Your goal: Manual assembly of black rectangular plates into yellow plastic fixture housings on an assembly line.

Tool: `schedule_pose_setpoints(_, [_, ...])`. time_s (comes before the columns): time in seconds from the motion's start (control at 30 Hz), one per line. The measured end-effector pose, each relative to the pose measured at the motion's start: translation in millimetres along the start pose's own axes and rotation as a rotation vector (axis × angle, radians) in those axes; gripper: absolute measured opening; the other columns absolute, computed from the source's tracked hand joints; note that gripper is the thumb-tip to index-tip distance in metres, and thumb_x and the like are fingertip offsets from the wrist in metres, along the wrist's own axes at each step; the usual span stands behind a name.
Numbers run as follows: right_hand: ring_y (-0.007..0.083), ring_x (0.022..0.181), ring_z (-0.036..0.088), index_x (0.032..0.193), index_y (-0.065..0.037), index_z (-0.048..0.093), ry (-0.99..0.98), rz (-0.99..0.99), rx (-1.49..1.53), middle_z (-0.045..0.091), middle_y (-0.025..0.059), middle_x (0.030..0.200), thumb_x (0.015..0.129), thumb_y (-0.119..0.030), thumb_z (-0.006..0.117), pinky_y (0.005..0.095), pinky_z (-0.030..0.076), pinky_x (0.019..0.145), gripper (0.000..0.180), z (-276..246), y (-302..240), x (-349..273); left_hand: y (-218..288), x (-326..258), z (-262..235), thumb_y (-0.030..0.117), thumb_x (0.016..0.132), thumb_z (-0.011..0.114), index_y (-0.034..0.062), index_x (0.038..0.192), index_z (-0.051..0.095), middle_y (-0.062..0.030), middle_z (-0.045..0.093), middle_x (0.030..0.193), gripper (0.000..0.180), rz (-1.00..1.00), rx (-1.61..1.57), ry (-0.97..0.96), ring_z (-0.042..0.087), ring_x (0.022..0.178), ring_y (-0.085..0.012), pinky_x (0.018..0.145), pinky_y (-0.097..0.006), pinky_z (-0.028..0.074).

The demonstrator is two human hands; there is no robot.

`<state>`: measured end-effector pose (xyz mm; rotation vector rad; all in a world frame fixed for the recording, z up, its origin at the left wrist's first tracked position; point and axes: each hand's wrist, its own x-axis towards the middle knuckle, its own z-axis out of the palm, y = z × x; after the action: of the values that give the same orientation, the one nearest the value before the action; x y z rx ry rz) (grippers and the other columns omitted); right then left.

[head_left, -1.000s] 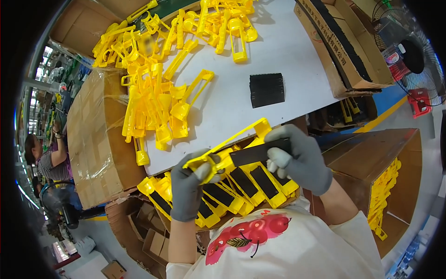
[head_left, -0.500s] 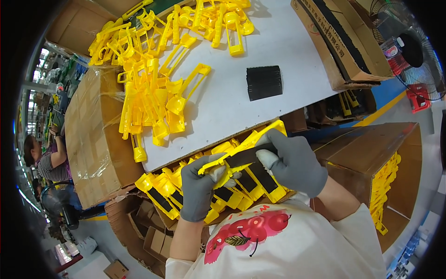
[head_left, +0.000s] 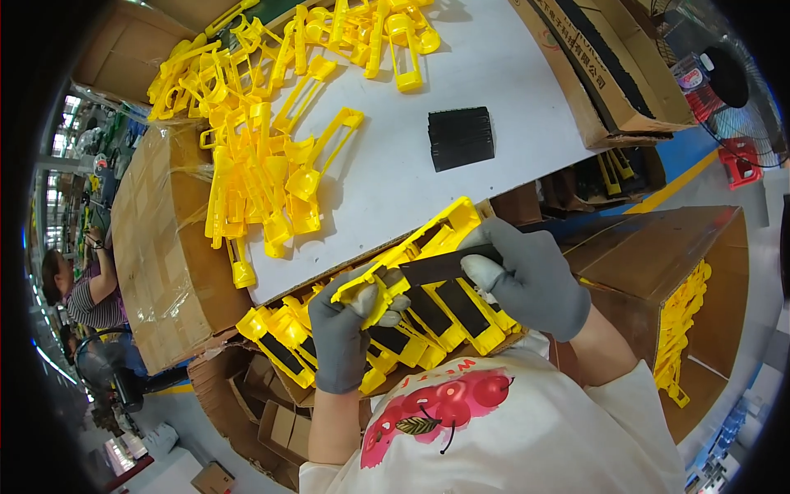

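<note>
My gray-gloved left hand [head_left: 339,346] is closed around one end of a yellow plastic frame-shaped part [head_left: 364,284], which slants up to the right. Between the thumb and fingers of my gloved right hand [head_left: 539,280] is a black strip [head_left: 440,268]. The strip's left end lies at the yellow part, near my left fingertips; whether it is seated there I cannot tell. Beneath both hands, a box holds rows of yellow parts with black strips [head_left: 280,352] in them. A stack of black strips [head_left: 461,138] lies on the white table [head_left: 387,181].
Loose yellow parts [head_left: 255,181] are heaped on the table's left side. Cardboard boxes stand at the left [head_left: 169,255] and right [head_left: 650,247], the right one containing yellow parts. An open carton [head_left: 605,74] sits at the table's far right. A person [head_left: 95,288] is at far left.
My right hand has moved slightly right and down with the black strip, showing more of the yellow part's open frame. My left hand has shifted a little left and tilted the part.
</note>
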<state>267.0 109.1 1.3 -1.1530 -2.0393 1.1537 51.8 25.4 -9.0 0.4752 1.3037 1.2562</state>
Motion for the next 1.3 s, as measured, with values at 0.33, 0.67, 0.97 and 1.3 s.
schedule_pose_setpoints(0.33, [0.033,0.064,0.065,0.095,-0.005,0.058,-0.02,-0.017,-0.18,0.065,0.0163,0.074,0.086,-0.015,0.068,0.0345,0.051,0.055,0.017,7,-1,-3,-9,1,4,-0.002,0.087,0.053,-0.0103,0.117,0.057,-0.0229,0.065,0.096,0.032,-0.124,-0.054,-0.094,0.071,0.078,-0.0328,0.061,-0.03,0.059])
schedule_pose_setpoints(0.67, [0.0331,0.061,0.064,0.094,-0.007,0.056,-0.007,-0.047,-0.231,0.064,0.0152,0.072,0.087,-0.017,0.066,0.0365,0.049,0.053,0.015,3,-9,-2,-9,-7,14,0.0,0.087,0.054,-0.0087,0.117,0.057,-0.0201,0.066,0.095,0.031,-0.039,-0.08,-0.073,0.071,0.076,-0.0295,0.058,-0.029,0.057])
schedule_pose_setpoints(0.97, [0.0274,0.059,0.063,0.096,-0.009,0.058,0.03,-0.042,-0.364,0.063,0.0102,0.069,0.081,-0.033,0.073,0.0351,0.049,0.053,0.032,4,1,-2,-8,-7,32,0.004,0.085,0.06,-0.0059,0.111,0.06,-0.0122,0.064,0.082,0.027,-0.102,0.125,0.092,0.065,0.06,-0.0193,0.05,-0.024,0.048])
schedule_pose_setpoints(1.3, [0.0224,0.058,0.062,0.086,-0.009,0.069,-0.193,0.095,-0.152,0.066,0.0101,0.072,0.078,-0.023,0.077,0.0304,0.048,0.054,0.018,-2,34,-44,-11,-11,12,-0.001,0.08,0.065,-0.0095,0.102,0.065,-0.0144,0.067,0.08,0.023,-0.182,0.28,-0.16,0.067,0.059,-0.0198,0.048,-0.024,0.053])
